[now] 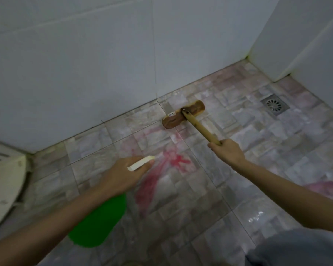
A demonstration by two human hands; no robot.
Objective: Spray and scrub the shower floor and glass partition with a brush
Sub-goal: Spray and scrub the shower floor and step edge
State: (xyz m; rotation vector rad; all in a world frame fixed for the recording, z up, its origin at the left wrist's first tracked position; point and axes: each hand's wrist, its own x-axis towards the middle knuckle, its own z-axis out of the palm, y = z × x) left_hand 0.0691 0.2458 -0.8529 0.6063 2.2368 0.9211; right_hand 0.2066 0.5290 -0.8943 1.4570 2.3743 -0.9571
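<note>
A: Where does the view look from?
B: From the person's head, facing forward and steeply down at the shower floor (210,198).
A: How near?
B: Close. Both forearms enter from the bottom edge. The left hand (123,177) with the spray bottle (100,223) and the right hand (227,152) on the brush (188,116) sit mid-frame.
A: How far does it reach?
B: To the white tiled wall (85,64) across the top and the floor drain (274,106) at right.

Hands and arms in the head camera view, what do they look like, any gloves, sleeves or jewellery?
Both are bare: the left hand and right hand wear no gloves, and no sleeve covers the left forearm or right forearm within the frame. No watch or bracelet shows; rings are too blurred to judge. Grey fabric at lower right is probably clothing.
</note>
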